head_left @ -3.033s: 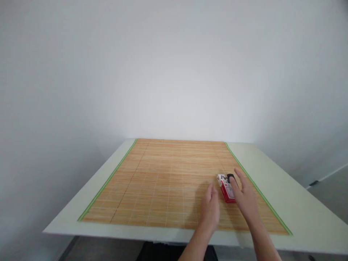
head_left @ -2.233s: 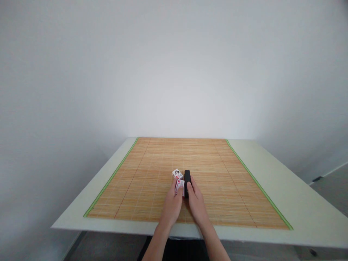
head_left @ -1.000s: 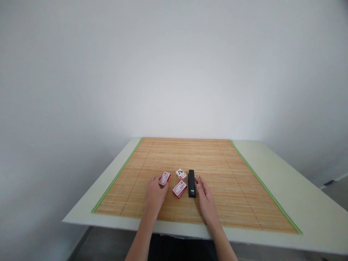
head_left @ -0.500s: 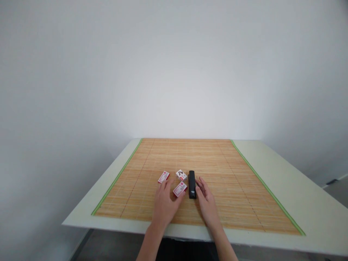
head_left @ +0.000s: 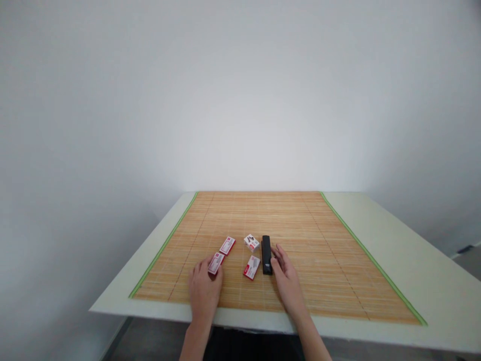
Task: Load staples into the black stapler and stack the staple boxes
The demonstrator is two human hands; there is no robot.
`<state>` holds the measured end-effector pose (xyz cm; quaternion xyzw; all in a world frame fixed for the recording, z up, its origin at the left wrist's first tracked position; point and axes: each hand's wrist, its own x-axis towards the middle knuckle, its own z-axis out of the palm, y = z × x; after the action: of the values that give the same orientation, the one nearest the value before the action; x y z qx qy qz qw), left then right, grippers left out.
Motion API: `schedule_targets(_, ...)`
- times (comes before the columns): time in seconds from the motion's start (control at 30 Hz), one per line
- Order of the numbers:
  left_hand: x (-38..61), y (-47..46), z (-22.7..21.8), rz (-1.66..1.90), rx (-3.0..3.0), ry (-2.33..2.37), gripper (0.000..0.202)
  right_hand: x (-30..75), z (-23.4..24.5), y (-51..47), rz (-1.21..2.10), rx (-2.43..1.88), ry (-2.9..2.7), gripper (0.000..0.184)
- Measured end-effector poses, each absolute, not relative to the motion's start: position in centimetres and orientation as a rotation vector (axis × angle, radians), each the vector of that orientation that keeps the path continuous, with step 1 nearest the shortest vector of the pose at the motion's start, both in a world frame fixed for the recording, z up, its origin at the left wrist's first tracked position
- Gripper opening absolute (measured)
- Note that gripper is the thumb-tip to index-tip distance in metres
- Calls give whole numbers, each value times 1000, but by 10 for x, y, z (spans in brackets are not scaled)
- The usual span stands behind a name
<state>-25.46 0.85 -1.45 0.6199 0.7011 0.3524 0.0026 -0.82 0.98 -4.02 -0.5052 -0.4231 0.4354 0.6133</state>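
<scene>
On mat, left hand fingers clamped on near-left box, long axis slanting away-right; right hand, fingers apart, beside stapler.

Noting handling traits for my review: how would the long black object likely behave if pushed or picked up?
The long black object looks rigid, with straight edges, so it probably wouldn't flop. Lying lengthwise on the mat, it seems unlikely to tip. Its narrow shape suggests a push might swivel it.
</scene>
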Motion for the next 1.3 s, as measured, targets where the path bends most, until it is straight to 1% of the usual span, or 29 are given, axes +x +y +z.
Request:
schedule_targets(0.13,-224,-2,-5,1133,2039,2111,39,-11,-38,10,999,-1165,-976,68)
schedule_targets(0.23,-189,-8,0,979,2184,1816,44,-13,-39,11,940,-1205,-1007,69)
schedule_targets(0.3,-171,-9,-1,880,2204,1719,48,-14,-42,12,897,-1237,-1037,70)
schedule_targets(0.47,-158,-23,-8,867,2142,1759,43,-14,-49,14,888,-1263,-1062,74)
schedule_targets(0.6,-161,-39,-11,880,2087,1775,39,-14,-50,13,893,-1253,-1076,71)
schedule_targets(0.73,-166,-19,-3,874,2080,1759,41,-16,-48,13,874,-1256,-1103,72)
schedule_targets(0.8,-166,6,2,820,2111,1722,40,-17,-46,12,839,-1266,-1104,68)
schedule_targets(0.93,-165,47,5,740,2141,1658,42,-17,-36,8,740,-1310,-1135,44)
schedule_targets(1.03,-168,44,1,735,2122,1659,42,-13,-26,2,573,-1408,-1198,31)
schedule_targets(1.17,-177,-1,-5,780,2078,1676,46,2,-16,0,406,-1476,-1384,30)
schedule_targets(1.3,-182,-35,-8,836,2103,1682,43,21,-6,17,469,-1410,-1651,37)
